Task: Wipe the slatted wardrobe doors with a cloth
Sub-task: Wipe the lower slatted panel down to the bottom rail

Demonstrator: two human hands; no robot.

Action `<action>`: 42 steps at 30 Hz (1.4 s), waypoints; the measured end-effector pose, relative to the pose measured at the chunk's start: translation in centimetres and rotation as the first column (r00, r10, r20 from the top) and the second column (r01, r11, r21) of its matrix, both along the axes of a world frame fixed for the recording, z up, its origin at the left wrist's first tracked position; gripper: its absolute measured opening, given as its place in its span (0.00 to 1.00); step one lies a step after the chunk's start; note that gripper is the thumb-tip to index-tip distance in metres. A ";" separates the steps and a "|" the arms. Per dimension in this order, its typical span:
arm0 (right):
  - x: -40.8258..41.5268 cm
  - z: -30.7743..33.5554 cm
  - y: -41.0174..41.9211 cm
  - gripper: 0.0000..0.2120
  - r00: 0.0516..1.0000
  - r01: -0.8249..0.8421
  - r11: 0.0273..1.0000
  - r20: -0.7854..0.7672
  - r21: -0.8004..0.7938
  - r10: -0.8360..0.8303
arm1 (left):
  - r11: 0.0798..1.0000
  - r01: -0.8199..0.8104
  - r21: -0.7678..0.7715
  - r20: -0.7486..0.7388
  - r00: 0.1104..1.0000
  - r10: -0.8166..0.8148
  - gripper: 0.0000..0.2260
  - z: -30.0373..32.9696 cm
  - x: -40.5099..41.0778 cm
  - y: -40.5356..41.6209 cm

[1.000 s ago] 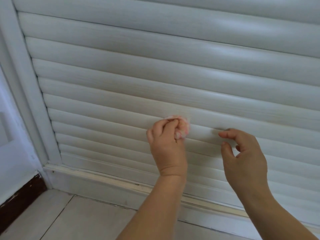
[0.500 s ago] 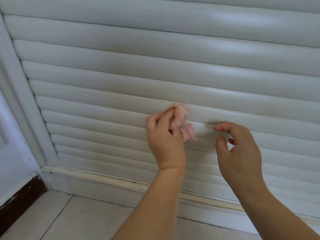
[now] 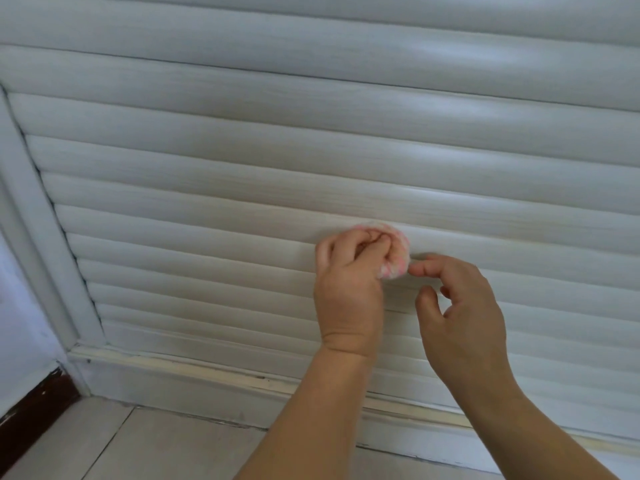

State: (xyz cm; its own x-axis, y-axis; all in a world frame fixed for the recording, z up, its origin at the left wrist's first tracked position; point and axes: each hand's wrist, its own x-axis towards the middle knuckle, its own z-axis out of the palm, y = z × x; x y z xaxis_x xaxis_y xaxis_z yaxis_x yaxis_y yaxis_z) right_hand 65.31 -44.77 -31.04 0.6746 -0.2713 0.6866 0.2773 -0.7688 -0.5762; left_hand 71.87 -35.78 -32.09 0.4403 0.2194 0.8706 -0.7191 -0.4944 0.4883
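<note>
I have my left hand (image 3: 348,271) clenched around a small pink-and-white fluffy cloth (image 3: 498,259), bunched into a ball and pressed against one of the lower slats of the white slatted wardrobe door (image 3: 311,161), roughly midway along what shows of its width. Only the rim of the wad shows past my curled fingers, so I cannot tell how much fabric sits in the palm. My right hand (image 3: 464,306) hangs just beside the cloth with nothing in it, fingers loosely curled, forefinger tip close to the edge of the wad and perhaps brushing it; I cannot tell whether it touches. I judge the cloth to be very light, soft and fully compressible: it will take whatever shape I squeeze it into, and it should mould over the rounded face of a slat and into the narrow groove between two slats if I push with my fingertips. The best hold, I think, is what I have: the bulk in the palm, a pad of fabric proud of the knuckles. The slats look stiff and smooth, with a faint grain, so the cloth should slide easily along them; they may flex under hard pressure, so I would keep the push moderate. Below, the cream-edged bottom rail (image 3: 207,370) meets the pale tiled floor (image 3: 156,445).
</note>
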 end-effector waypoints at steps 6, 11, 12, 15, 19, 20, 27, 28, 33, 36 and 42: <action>0.1 0.3 0.0 0.19 1.000 0.001 0.999 -0.021 0.043 0.000 | 0.958 -0.012 -0.287 -0.157 0.987 -0.035 0.11 1.9 0.2 4.4; 0.0 0.5 -0.4 0.18 1.000 0.009 0.999 -0.011 0.038 -0.009 | 0.971 -0.172 -0.168 -0.163 0.976 0.145 0.17 2.7 1.3 5.8; 0.0 0.5 -0.6 0.18 1.000 0.012 0.999 -0.010 0.038 -0.012 | 0.974 -0.171 -0.151 -0.152 0.977 0.148 0.17 2.7 1.3 5.2; 0.1 0.5 -1.0 0.18 1.000 0.020 0.999 -0.002 0.034 -0.020 | 0.976 -0.114 -0.185 -0.092 0.991 0.098 0.15 2.2 1.2 2.9; 0.3 0.6 -1.3 0.19 0.999 0.024 0.999 0.036 0.033 -0.025 | 0.986 -0.108 -0.125 -0.018 0.994 0.107 0.07 1.4 0.7 -1.1; 0.3 0.6 -1.4 0.18 0.998 0.026 0.999 0.047 0.030 -0.028 | 0.994 -0.063 -0.095 -0.044 0.997 0.059 0.06 1.6 0.1 -2.1; -0.3 0.8 -2.6 0.22 0.997 0.065 0.994 0.027 0.092 -0.068 | 0.978 0.108 0.179 0.037 0.993 -0.116 0.07 2.1 -0.9 -3.1; -0.5 1.0 -2.6 0.23 0.998 0.065 0.993 0.016 0.103 -0.067 | 0.982 0.085 0.167 0.049 0.994 -0.094 0.08 2.2 -0.6 -2.5; -1.1 1.9 -3.2 0.21 0.999 0.046 0.990 -0.013 0.135 -0.045 | 0.985 -0.042 -0.169 -0.017 0.999 0.040 0.11 4.2 0.9 1.0; -1.5 2.1 -3.8 0.21 0.999 0.044 0.990 -0.009 0.130 -0.044 | 0.909 -0.159 -0.386 -0.060 0.987 0.147 0.18 6.1 2.1 1.9; -1.6 2.2 -5.2 0.21 0.998 0.064 0.991 -0.005 0.121 -0.064 | 0.977 -0.088 -0.196 0.066 0.993 0.103 0.11 4.8 0.9 -2.4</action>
